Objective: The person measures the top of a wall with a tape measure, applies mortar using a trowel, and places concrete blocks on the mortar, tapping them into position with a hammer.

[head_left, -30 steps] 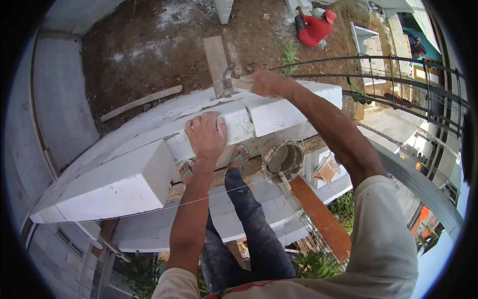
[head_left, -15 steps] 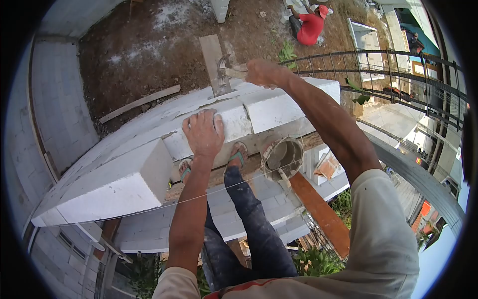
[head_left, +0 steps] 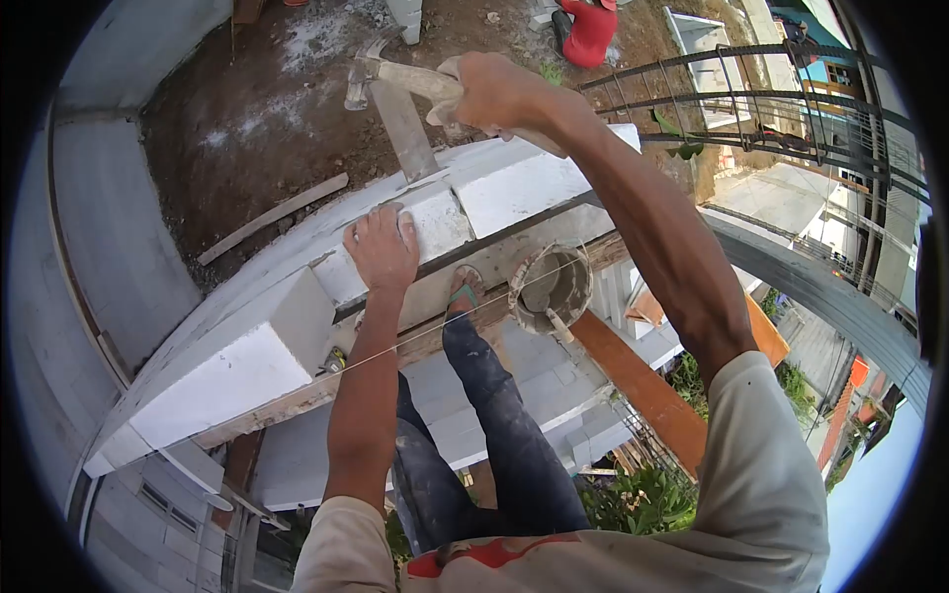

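Note:
My right hand (head_left: 491, 96) is wrapped round the wooden handle of a claw hammer (head_left: 415, 81). The hammer head is up beyond the wall's far edge, in front of an upright board (head_left: 403, 133). My left hand (head_left: 384, 249) lies with its fingers spread on a white block (head_left: 437, 223) in the wall's top course. To its right, another white block (head_left: 524, 188) adjoins that one, with a visible joint between them. A larger white block (head_left: 222, 366) sits to the left of my left hand.
A mortar-caked bucket (head_left: 516, 296) stands on the planks by my feet, a handle sticking out. A tape measure (head_left: 334, 360) lies near the left block. A taut string crosses the view. Rebar (head_left: 732, 94) juts in at right. A person in red (head_left: 590, 35) crouches below.
The hammer has risen away from the wall and swung to the left in view, with my right hand on it. My left hand stays on the block. The whole view has shifted slightly.

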`<state>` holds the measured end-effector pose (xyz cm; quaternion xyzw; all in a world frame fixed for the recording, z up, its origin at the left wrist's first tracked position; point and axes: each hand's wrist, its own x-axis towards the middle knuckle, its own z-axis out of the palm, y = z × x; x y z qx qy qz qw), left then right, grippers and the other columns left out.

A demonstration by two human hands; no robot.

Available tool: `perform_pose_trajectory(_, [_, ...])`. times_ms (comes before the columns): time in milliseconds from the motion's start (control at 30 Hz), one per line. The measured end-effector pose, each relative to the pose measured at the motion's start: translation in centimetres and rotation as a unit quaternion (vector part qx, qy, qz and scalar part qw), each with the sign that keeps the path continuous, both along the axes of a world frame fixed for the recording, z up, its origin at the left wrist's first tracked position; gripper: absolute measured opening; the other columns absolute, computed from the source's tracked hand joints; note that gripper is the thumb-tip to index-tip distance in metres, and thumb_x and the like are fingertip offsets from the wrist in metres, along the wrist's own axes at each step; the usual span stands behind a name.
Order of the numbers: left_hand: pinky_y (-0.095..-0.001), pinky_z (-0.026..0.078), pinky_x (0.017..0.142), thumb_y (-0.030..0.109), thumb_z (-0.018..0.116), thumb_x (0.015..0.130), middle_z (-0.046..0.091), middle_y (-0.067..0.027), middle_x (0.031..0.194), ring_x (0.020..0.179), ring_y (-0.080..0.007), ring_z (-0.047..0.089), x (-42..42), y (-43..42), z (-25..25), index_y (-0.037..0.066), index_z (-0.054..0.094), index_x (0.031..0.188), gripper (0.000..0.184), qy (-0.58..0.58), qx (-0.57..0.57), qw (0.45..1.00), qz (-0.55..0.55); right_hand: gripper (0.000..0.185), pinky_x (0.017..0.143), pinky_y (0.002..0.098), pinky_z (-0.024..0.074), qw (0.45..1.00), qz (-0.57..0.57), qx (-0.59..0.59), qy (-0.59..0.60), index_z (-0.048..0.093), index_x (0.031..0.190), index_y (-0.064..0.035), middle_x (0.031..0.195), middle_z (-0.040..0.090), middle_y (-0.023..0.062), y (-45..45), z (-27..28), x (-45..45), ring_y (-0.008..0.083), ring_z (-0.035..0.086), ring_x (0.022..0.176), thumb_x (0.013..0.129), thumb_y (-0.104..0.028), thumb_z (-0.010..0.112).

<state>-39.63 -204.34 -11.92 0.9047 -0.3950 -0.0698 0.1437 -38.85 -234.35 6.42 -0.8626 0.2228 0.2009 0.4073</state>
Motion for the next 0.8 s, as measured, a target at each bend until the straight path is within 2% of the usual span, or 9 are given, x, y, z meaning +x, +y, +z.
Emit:
perform_pose_trajectory(67, [-0.0505, 0.033, 0.112, 0.033, 0.058, 0.104, 0.067, -0.0062, 0.120, 0.119, -0.0276, 0.058, -0.1, 0.1, 0.5, 0.016, 0.066, 0.127, 0.029, 0.033, 0.026, 0.999, -0.004, 0.044, 0.076, 0.0472, 0.0577, 0.993, -0.075, -0.035, -0.087, 0.068, 0.118, 0.0058, 0.090, 0.074, 0.0256, 1.9, 5.6, -2.2, 0.0413, 0.075, 0.085, 0.090, -0.028, 0.076])
perform_pose_trajectory(133, [-0.0523, 0.032, 0.116, 0.032, 0.058, 0.105, 0.066, -0.0083, 0.127, 0.125, -0.0287, 0.057, -0.2, 0.3, 0.3, 0.016, 0.065, 0.133, 0.034, 0.063, 0.050, 0.997, -0.016, 0.050, 0.089, 0.0470, 0.0550, 0.964, -0.138, -0.033, -0.224, 0.064, 0.132, 0.0013, 0.106, 0.072, 0.0273, 4.9, 9.7, -6.2, 0.0433, 0.071, 0.099, 0.090, -0.025, 0.076])
perform_pose_trajectory(200, [-0.0571, 0.019, 0.128, 0.029, 0.062, 0.102, 0.051, -0.0129, 0.157, 0.151, -0.0325, 0.040, -0.7, 1.2, -0.2, 0.010, 0.050, 0.154, 0.057, 0.048, -0.014, 0.999, -0.008, 0.054, 0.092, 0.0462, 0.0538, 0.952, -0.203, -0.007, -0.231, 0.061, 0.135, 0.0011, 0.113, 0.068, 0.0279, 8.6, 14.1, -10.7, 0.0456, 0.069, 0.101, 0.089, -0.023, 0.077])
perform_pose_trajectory(267, [-0.0594, 0.016, 0.129, 0.026, 0.064, 0.100, 0.043, -0.0145, 0.164, 0.156, -0.0338, 0.033, -1.9, 3.0, 3.1, 0.007, 0.042, 0.159, 0.065, 0.085, -0.037, 0.995, -0.049, 0.044, 0.088, 0.0368, 0.0527, 0.949, -0.241, -0.003, -0.204, 0.062, 0.129, -0.0023, 0.106, 0.069, 0.0087, 13.3, 15.2, -16.0, 0.0206, 0.067, 0.098, 0.094, -0.023, 0.081])
perform_pose_trajectory(400, [-0.0636, 0.017, 0.129, 0.018, 0.070, 0.096, 0.034, -0.0188, 0.170, 0.161, -0.0382, 0.026, -6.5, 11.8, 8.5, 0.002, 0.036, 0.162, 0.076, 0.195, -0.006, 0.963, -0.186, 0.042, 0.080, 0.0377, 0.0554, 0.809, -0.509, 0.274, -0.103, 0.066, 0.127, -0.0001, 0.102, 0.072, 0.0068, 26.7, 13.5, -26.0, 0.0167, 0.066, 0.088, 0.095, -0.020, 0.084])
perform_pose_trajectory(467, [-0.0641, 0.020, 0.128, 0.020, 0.072, 0.095, 0.035, -0.0198, 0.169, 0.160, -0.0409, 0.027, -8.2, 18.5, 8.4, 0.002, 0.036, 0.162, 0.078, 0.272, 0.057, 0.927, -0.254, 0.037, 0.076, 0.0362, 0.0553, 0.744, -0.598, 0.295, -0.037, 0.068, 0.123, -0.0005, 0.092, 0.070, 0.0064, 33.1, 11.0, -30.4, 0.0164, 0.064, 0.081, 0.096, -0.022, 0.082])
perform_pose_trajectory(667, [-0.0613, 0.029, 0.126, 0.030, 0.075, 0.093, 0.038, -0.0208, 0.166, 0.154, -0.0455, 0.034, -9.3, 30.6, 11.8, 0.006, 0.041, 0.160, 0.079, 0.324, 0.434, 0.795, -0.274, 0.023, 0.072, 0.0447, 0.0563, 0.699, -0.645, 0.251, 0.179, 0.071, 0.102, -0.0020, 0.084, 0.069, 0.0167, 47.3, -4.2, -39.4, 0.0274, 0.070, 0.078, 0.100, -0.024, 0.066])
perform_pose_trajectory(767, [-0.0618, 0.033, 0.123, 0.033, 0.072, 0.094, 0.044, -0.0199, 0.162, 0.151, -0.0450, 0.040, -9.2, 31.3, 10.7, 0.008, 0.045, 0.158, 0.074, 0.350, 0.476, 0.778, -0.214, 0.033, 0.056, 0.0427, 0.0525, 0.745, -0.577, 0.263, 0.207, 0.065, 0.102, 0.0001, 0.074, 0.064, 0.0108, 52.1, -15.2, -43.0, 0.0263, 0.063, 0.058, 0.094, -0.032, 0.065])
perform_pose_trajectory(800, [-0.0612, 0.036, 0.122, 0.033, 0.070, 0.094, 0.048, -0.0192, 0.160, 0.148, -0.0448, 0.043, -9.2, 31.1, 9.5, 0.008, 0.046, 0.158, 0.072, 0.338, 0.477, 0.776, -0.236, 0.024, 0.067, 0.0470, 0.0562, 0.818, -0.509, 0.188, 0.188, 0.070, 0.093, -0.0015, 0.085, 0.069, 0.0188, 51.5, -17.5, -43.2, 0.0346, 0.068, 0.074, 0.093, -0.025, 0.062])
